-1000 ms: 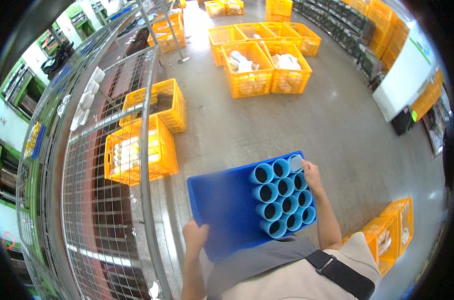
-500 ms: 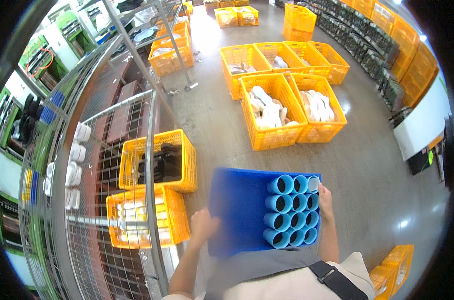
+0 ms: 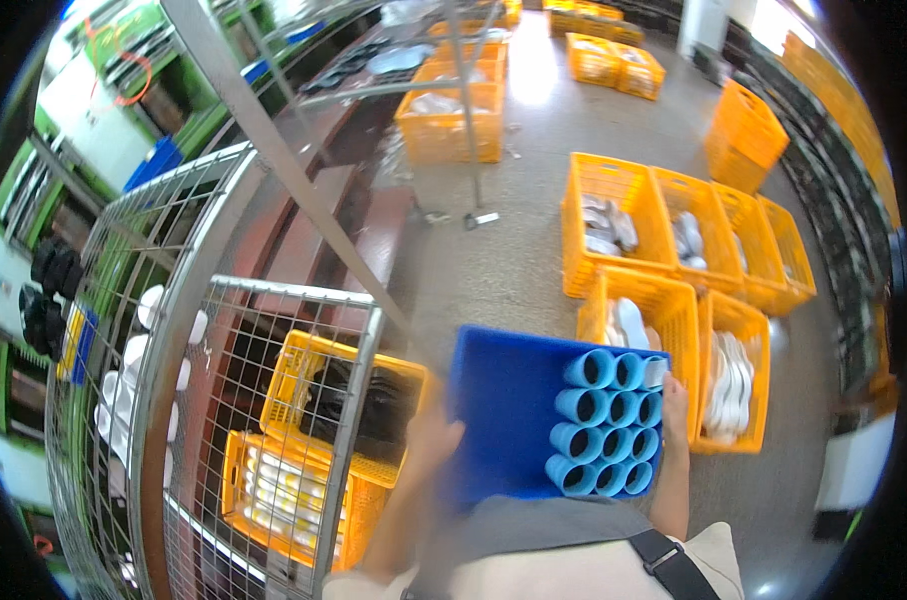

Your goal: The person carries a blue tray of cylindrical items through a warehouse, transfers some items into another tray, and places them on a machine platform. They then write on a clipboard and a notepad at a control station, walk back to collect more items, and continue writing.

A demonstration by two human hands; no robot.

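Observation:
A blue plastic bin (image 3: 509, 400) is carried in front of my body. Light-blue round cups (image 3: 579, 445) with dark insides stand upright in rows on its right side, and the left part shows bare blue. A pale whitish piece (image 3: 655, 374) sits at the far right cup. My right hand (image 3: 678, 408) is closed on the bin's right edge. My left hand (image 3: 432, 432), smeared by motion, is closed at the left edge, its thumb over the rim; its other fingers are hidden.
On the left stands a metal mesh rack (image 3: 264, 420) with white shoe-shaped pieces (image 3: 124, 390). Beside it, one yellow crate (image 3: 294, 365) holds black pieces and another (image 3: 236, 490) white-and-yellow ones. Yellow crates of pale soles (image 3: 731, 385) stand ahead right, and grey floor (image 3: 464, 270) runs between.
The view has turned left and moved forward: the crates ahead now appear farther right and closer. The bin stays between both hands and appears slightly farther right.

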